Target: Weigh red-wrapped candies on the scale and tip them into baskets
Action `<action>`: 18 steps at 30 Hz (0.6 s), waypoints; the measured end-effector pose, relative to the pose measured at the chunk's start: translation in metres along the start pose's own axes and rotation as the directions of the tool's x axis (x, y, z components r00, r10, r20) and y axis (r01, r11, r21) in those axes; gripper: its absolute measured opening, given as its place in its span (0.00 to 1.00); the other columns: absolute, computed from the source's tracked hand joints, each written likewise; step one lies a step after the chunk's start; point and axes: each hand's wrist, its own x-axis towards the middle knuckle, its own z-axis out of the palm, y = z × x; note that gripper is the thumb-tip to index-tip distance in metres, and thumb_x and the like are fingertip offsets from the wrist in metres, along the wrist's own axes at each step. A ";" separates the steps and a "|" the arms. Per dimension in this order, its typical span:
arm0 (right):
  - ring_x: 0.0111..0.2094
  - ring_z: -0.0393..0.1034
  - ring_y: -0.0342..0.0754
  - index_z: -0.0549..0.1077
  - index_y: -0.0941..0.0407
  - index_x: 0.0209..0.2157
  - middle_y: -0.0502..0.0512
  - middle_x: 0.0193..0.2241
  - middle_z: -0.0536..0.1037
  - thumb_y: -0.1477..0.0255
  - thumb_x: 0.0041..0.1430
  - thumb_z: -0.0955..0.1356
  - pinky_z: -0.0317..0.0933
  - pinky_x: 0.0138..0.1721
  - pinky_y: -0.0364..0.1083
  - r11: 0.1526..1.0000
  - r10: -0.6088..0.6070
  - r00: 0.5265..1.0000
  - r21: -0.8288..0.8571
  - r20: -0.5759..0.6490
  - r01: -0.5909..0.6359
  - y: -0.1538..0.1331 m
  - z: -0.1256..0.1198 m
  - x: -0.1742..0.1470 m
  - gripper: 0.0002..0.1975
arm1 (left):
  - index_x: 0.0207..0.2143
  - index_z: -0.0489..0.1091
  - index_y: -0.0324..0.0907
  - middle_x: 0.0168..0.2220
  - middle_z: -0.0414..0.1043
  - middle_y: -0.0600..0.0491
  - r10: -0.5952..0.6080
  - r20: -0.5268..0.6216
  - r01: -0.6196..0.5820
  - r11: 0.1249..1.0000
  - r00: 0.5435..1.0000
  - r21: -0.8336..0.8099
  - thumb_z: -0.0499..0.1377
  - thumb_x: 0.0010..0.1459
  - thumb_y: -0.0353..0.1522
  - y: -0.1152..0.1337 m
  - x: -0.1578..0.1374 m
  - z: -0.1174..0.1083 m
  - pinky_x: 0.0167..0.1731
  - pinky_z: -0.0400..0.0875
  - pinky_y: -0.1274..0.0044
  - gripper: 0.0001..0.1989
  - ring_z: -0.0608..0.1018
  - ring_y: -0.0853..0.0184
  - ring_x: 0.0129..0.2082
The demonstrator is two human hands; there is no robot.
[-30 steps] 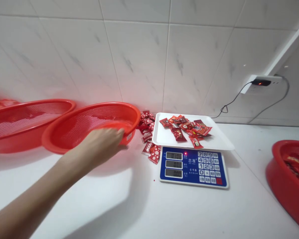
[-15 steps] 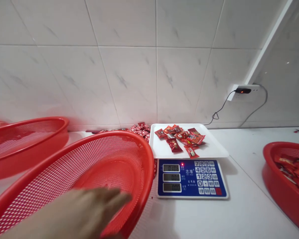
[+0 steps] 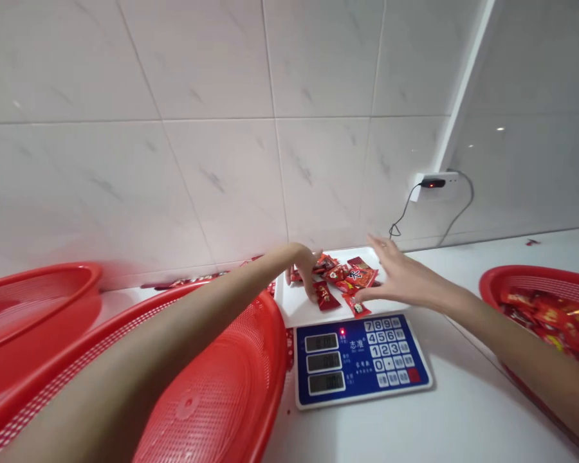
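Several small red candy packets (image 3: pixel 339 272) lie in a loose pile on the white pan (image 3: pixel 295 311) of a digital scale (image 3: pixel 364 360). From the left, my left hand (image 3: pixel 305 268) curves down over the pile's left side, fingers apart and bent around the packets' edge. My right hand (image 3: pixel 390 270) comes in from the right with thumb and fingers spread wide, its thumb close to the front packets. Neither hand has a packet lifted. The scale's blue panel faces me, with its red light lit.
A large red mesh basket (image 3: pixel 207 399) stands left of the scale, beneath my left arm. Farther left is another red basket (image 3: pixel 38 302). On the right, a red basket (image 3: pixel 492 280) holds many packets. A cable runs to a wall socket (image 3: pixel 434 183) behind.
My left hand has moved from over the near basket to the left side of the packets. My right hand has come into view at their right side. The view has shifted somewhat.
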 end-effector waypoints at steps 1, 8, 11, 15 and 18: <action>0.67 0.49 0.71 0.34 0.58 0.72 0.73 0.70 0.39 0.49 0.37 0.79 0.57 0.63 0.61 0.998 0.059 0.990 -0.021 0.128 -0.056 0.002 0.002 0.012 0.73 | 0.72 0.29 0.41 0.67 0.48 0.21 -0.004 0.022 0.003 1.000 1.000 0.002 0.80 0.19 0.39 0.003 0.006 -0.003 0.31 0.82 0.62 0.84 0.82 0.43 0.39; 0.64 0.55 0.70 0.38 0.56 0.72 0.74 0.65 0.53 0.43 0.30 0.77 0.56 0.62 0.61 0.997 0.024 0.915 0.053 0.403 -0.050 0.008 0.026 0.060 0.76 | 0.64 0.61 0.44 0.47 0.76 0.42 0.097 0.116 -0.083 0.989 0.988 -0.119 0.79 0.32 0.29 0.015 0.026 -0.004 0.37 0.83 0.60 0.55 0.82 0.52 0.37; 0.53 0.66 0.63 0.54 0.52 0.68 0.66 0.55 0.65 0.51 0.31 0.79 0.64 0.54 0.58 0.979 -0.059 0.937 0.206 0.345 -0.014 0.002 0.030 0.053 0.63 | 0.59 0.65 0.41 0.48 0.75 0.47 0.161 0.098 -0.134 0.962 0.982 -0.237 0.69 0.55 0.28 0.015 0.022 0.003 0.41 0.80 0.65 0.30 0.80 0.61 0.41; 0.43 0.69 0.56 0.64 0.55 0.57 0.61 0.47 0.68 0.63 0.34 0.77 0.68 0.43 0.52 0.943 -0.016 0.978 0.329 0.210 -0.056 -0.014 0.040 0.041 0.46 | 0.52 0.69 0.38 0.48 0.73 0.47 0.169 -0.020 -0.166 0.928 0.985 -0.335 0.62 0.64 0.33 0.009 0.012 0.018 0.42 0.79 0.66 0.15 0.79 0.62 0.43; 0.43 0.69 0.56 0.63 0.59 0.54 0.63 0.47 0.69 0.67 0.35 0.76 0.67 0.41 0.51 0.928 0.030 0.991 0.365 0.130 -0.076 -0.026 0.050 0.036 0.42 | 0.51 0.69 0.38 0.48 0.73 0.47 0.154 -0.134 -0.195 0.900 0.979 -0.391 0.62 0.64 0.35 0.004 0.004 0.034 0.41 0.79 0.67 0.15 0.78 0.62 0.42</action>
